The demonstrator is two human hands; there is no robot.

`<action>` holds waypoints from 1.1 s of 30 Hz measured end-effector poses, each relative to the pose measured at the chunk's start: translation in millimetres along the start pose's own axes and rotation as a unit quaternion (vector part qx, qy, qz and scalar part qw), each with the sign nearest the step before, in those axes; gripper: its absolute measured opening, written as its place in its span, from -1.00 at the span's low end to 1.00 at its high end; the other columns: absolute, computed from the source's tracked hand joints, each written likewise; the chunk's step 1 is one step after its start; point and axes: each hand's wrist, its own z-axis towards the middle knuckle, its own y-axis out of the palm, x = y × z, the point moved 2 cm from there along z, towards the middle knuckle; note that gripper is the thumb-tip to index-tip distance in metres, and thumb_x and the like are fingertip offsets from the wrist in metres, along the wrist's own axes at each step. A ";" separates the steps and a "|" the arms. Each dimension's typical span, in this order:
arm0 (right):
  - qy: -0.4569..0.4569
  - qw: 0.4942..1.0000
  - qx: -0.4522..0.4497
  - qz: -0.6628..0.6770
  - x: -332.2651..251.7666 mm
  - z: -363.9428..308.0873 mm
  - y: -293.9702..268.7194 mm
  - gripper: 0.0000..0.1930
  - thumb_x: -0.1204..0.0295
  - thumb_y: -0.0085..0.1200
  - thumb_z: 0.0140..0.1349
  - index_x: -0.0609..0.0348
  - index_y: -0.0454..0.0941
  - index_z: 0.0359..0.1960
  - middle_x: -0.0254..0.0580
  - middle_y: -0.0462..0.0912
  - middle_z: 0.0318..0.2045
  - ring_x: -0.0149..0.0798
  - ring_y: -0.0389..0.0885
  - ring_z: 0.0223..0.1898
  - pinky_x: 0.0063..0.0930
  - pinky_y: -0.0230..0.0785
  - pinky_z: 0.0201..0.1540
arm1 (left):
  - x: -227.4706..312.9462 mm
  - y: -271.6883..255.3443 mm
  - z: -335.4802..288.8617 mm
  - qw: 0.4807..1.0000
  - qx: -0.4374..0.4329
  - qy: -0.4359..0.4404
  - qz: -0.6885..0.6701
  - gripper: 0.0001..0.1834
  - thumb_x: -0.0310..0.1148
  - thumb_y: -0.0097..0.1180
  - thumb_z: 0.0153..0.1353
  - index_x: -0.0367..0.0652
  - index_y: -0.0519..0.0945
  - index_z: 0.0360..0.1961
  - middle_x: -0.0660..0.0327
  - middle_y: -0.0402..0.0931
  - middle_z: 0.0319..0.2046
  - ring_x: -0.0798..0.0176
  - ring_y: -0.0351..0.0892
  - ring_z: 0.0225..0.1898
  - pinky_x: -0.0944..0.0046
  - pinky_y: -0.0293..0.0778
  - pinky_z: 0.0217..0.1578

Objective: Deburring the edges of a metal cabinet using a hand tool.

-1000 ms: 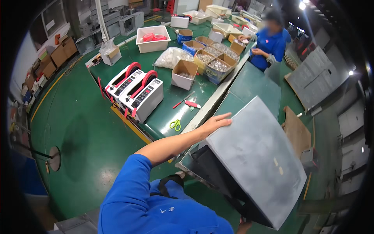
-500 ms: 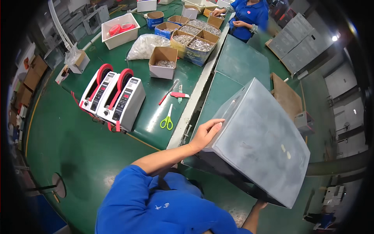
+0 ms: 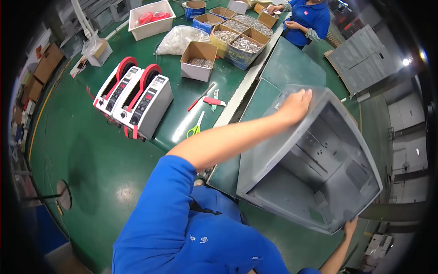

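Note:
A grey metal box (image 3: 270, 160) is held tilted over the edge of the green table (image 3: 291, 64), its hollow open side facing me. Several small holes and slots show on its inner walls. My left hand (image 3: 296, 106) reaches across the box and grips its upper rim, fingers curled over the edge. At the opposite lower corner, my right hand (image 3: 350, 227) holds the rim; the box hides part of its fingers.
Two tape dispensers (image 3: 153, 107) stand left on the green bench, near green-handled scissors (image 3: 195, 129), a red-handled cutter (image 3: 213, 101) and a slim red tool (image 3: 200, 97). Cartons (image 3: 246, 57) hold small metal parts. A person (image 3: 306, 23) in blue works beyond; grey boxes (image 3: 358, 59) are stacked right.
The box has turned from showing its closed, smooth face to showing its open inside. My left hand has moved up and right with the rim; my right hand has moved right.

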 end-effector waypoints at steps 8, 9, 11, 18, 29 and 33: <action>-0.113 0.985 -0.040 -0.122 -99.7 156.4 -5.2 -0.43 0.43 -0.18 -0.09 0.09 0.13 0.08 0.17 0.49 -0.31 0.11 0.45 -0.25 -0.12 0.24 -0.19 | -38.3 -19.9 76.7 0.982 0.070 -0.148 0.097 -0.39 -0.04 -0.47 0.20 -0.44 0.38 -0.13 -0.19 0.33 -0.10 -0.10 0.30 -0.01 0.12 0.19 -0.02; -0.132 0.982 -0.046 -0.124 -112.8 174.4 0.7 -0.44 0.44 -0.17 -0.09 0.10 0.14 0.07 0.17 0.49 -0.31 0.11 0.45 -0.25 -0.11 0.24 -0.19 | -54.7 -26.5 84.7 0.981 0.074 -0.153 0.094 -0.37 -0.02 -0.47 0.19 -0.43 0.38 -0.13 -0.18 0.34 -0.11 -0.10 0.32 -0.03 0.11 0.19 -0.03; -0.158 0.976 -0.067 -0.134 -129.5 196.1 6.8 -0.45 0.46 -0.17 -0.09 0.11 0.16 0.07 0.18 0.49 -0.31 0.10 0.45 -0.25 -0.11 0.24 -0.19 | -70.0 -36.7 83.4 0.973 0.106 -0.195 0.068 -0.40 -0.01 -0.44 0.19 -0.38 0.39 -0.13 -0.11 0.39 -0.16 0.01 0.36 -0.08 0.15 0.22 -0.07; -0.319 0.930 0.091 -0.161 -163.8 196.9 2.4 -0.52 0.53 -0.13 0.01 0.24 0.20 0.05 0.13 0.37 -0.08 0.02 0.32 -0.02 -0.27 0.17 0.00 | -104.8 -54.8 64.1 0.975 0.127 -0.171 0.069 -0.52 -0.06 -0.28 0.17 -0.30 0.48 -0.27 0.11 0.46 -0.34 0.26 0.39 -0.30 0.30 0.27 -0.22; -0.474 0.832 -0.193 0.214 -394.5 -40.3 -26.8 -0.77 0.31 -0.02 0.01 0.27 0.41 -0.47 -0.09 0.41 -0.55 -0.15 0.37 -0.48 -0.42 0.21 -0.40 | -160.7 -73.8 -110.5 0.977 0.154 -0.069 0.133 -0.57 -0.21 -0.08 0.12 -0.25 0.37 -0.04 0.05 0.36 -0.06 0.18 0.36 -0.04 0.30 0.25 -0.05; -0.475 0.858 -0.037 0.193 -395.5 -68.5 -18.8 -0.71 0.28 -0.01 0.03 0.27 0.33 -0.64 -0.14 0.26 -0.70 -0.17 0.23 -0.61 -0.39 0.05 -0.55 | -145.3 -75.0 -175.6 0.996 -0.039 -0.017 0.079 -0.35 -0.14 0.05 0.03 -0.21 0.18 0.11 0.01 0.16 0.07 0.09 0.17 0.10 0.22 0.13 0.04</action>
